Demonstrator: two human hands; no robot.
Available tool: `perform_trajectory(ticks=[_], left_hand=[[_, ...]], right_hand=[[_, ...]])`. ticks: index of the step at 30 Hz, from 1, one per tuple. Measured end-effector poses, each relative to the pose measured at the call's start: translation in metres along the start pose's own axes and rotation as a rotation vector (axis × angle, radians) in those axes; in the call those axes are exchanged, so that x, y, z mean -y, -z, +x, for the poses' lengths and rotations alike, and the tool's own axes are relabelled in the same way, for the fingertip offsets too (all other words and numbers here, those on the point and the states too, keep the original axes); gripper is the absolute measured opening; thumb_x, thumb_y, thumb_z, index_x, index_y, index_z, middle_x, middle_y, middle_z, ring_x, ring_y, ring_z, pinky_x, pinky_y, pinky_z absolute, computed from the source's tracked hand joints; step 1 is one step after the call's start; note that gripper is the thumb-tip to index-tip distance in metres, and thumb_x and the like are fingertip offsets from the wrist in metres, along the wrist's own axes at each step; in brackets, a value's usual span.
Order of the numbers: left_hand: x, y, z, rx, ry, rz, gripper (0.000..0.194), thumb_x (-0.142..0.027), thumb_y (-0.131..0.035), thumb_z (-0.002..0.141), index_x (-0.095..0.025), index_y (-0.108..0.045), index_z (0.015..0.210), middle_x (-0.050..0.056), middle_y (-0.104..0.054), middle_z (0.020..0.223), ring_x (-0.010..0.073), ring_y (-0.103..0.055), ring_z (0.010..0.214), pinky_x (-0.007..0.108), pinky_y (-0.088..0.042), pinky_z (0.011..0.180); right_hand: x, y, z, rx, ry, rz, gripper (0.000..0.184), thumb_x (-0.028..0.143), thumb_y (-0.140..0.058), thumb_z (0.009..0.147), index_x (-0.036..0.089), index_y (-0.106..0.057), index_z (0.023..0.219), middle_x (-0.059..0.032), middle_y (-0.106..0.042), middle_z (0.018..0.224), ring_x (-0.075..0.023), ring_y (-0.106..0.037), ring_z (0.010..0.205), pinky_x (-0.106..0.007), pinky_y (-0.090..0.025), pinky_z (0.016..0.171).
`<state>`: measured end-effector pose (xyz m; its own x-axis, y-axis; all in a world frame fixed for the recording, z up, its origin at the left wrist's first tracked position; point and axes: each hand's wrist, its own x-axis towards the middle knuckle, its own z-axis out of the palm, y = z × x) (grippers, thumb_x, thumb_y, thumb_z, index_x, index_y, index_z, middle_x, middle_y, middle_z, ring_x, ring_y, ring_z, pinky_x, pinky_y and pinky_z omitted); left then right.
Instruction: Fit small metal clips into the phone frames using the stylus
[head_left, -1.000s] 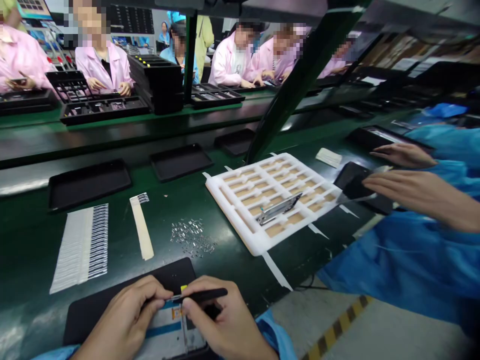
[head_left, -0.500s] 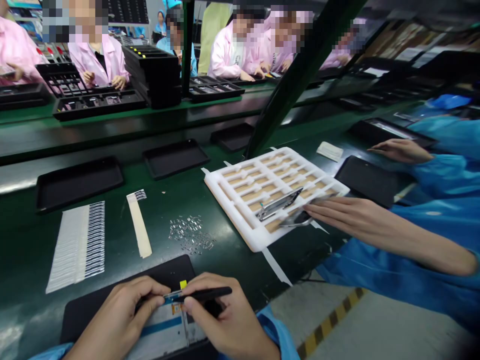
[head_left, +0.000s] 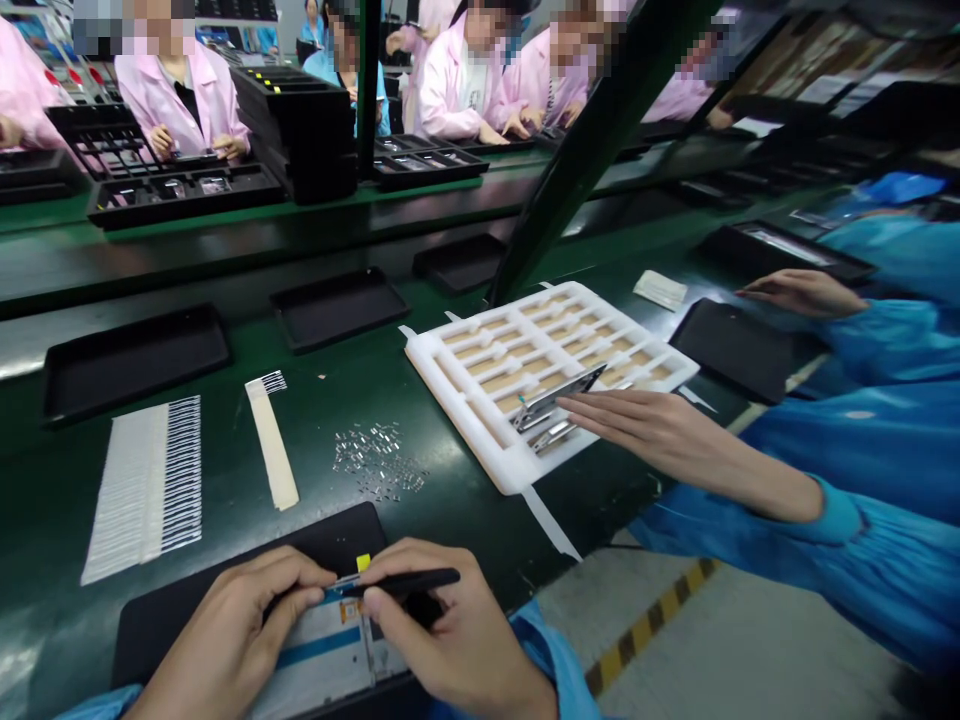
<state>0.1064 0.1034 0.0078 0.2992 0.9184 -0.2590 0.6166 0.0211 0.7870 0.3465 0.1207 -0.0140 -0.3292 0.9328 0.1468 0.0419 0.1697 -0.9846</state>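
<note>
My left hand point(head_left: 244, 620) is closed, thumb and fingertips pinched at the top edge of a silver phone frame point(head_left: 322, 668). A blue strip crosses the frame, and a small orange flex piece point(head_left: 350, 611) and a yellow tab point(head_left: 364, 562) show near its top. Between the thumb and fingers of my right hand point(head_left: 465, 630) is a pair of black tweezers point(head_left: 420, 581), its tip at the same top edge. Whatever tiny part may be at the tip is hidden by my fingers. Under the frame lies a dark pad point(head_left: 169, 630).
Small metal pieces point(head_left: 379, 460) lie scattered ahead. To the left are a sheet of white strips point(head_left: 127, 490) and a single strip point(head_left: 271, 450). A co-worker's hand point(head_left: 652, 425) is at a white slotted tray point(head_left: 502, 470) on the right. Black trays point(head_left: 139, 360) stand farther back.
The co-worker's hand has moved left over the white tray, and a phone part there now sits lower in a slot. My hands keep the same grip; the view has shifted slightly.
</note>
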Motion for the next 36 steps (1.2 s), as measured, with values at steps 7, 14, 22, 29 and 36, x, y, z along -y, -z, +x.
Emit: perform_trajectory(ticks=[7, 14, 22, 29, 36], left_hand=[[0.0, 0.002, 0.001, 0.051, 0.002, -0.016, 0.035, -0.046, -0.05, 0.109, -0.039, -0.082, 0.121, -0.001, -0.081, 0.114, 0.0145, -0.078, 0.106, 0.018, -0.059, 0.09], [0.002, 0.001, 0.001, 0.044, 0.02, -0.031, 0.035, -0.045, -0.052, 0.108, -0.04, -0.083, 0.122, 0.0, -0.081, 0.114, 0.0167, -0.078, 0.107, 0.02, -0.06, 0.093], [-0.002, 0.0, 0.002, 0.05, 0.031, -0.067, 0.035, -0.045, -0.052, 0.108, -0.039, -0.083, 0.124, 0.001, -0.08, 0.115, 0.0165, -0.078, 0.108, 0.02, -0.06, 0.092], [0.001, -0.003, 0.0, 0.03, 0.039, -0.037, 0.033, -0.046, -0.054, 0.108, -0.038, -0.082, 0.123, 0.001, -0.079, 0.116, 0.017, -0.077, 0.108, 0.021, -0.059, 0.093], [0.003, -0.014, 0.001, -0.045, 0.074, -0.024, 0.026, -0.045, -0.061, 0.104, -0.035, -0.084, 0.113, -0.001, -0.08, 0.109, 0.0156, -0.077, 0.102, 0.021, -0.057, 0.087]], right_hand=[[0.0, 0.0, 0.003, -0.019, 0.015, -0.015, 0.014, 0.015, -0.073, 0.091, 0.017, -0.085, 0.096, -0.007, -0.083, 0.089, -0.0174, -0.082, 0.076, -0.022, -0.063, 0.07], [0.003, 0.0, 0.003, -0.022, 0.003, -0.022, 0.013, 0.014, -0.073, 0.091, 0.018, -0.084, 0.095, -0.0065, -0.084, 0.088, -0.0177, -0.082, 0.074, -0.022, -0.063, 0.067], [0.001, -0.002, 0.004, -0.033, -0.033, -0.044, 0.011, 0.017, -0.073, 0.092, 0.018, -0.084, 0.093, -0.006, -0.084, 0.086, -0.0175, -0.081, 0.072, -0.021, -0.062, 0.065], [0.001, -0.004, 0.002, -0.05, -0.032, -0.045, 0.013, 0.018, -0.072, 0.092, 0.016, -0.085, 0.093, -0.0077, -0.084, 0.087, -0.018, -0.082, 0.073, -0.022, -0.063, 0.065], [0.002, -0.004, 0.002, -0.068, -0.001, -0.053, 0.013, 0.016, -0.073, 0.091, 0.018, -0.085, 0.093, -0.0068, -0.084, 0.085, -0.0185, -0.082, 0.072, -0.023, -0.064, 0.065]])
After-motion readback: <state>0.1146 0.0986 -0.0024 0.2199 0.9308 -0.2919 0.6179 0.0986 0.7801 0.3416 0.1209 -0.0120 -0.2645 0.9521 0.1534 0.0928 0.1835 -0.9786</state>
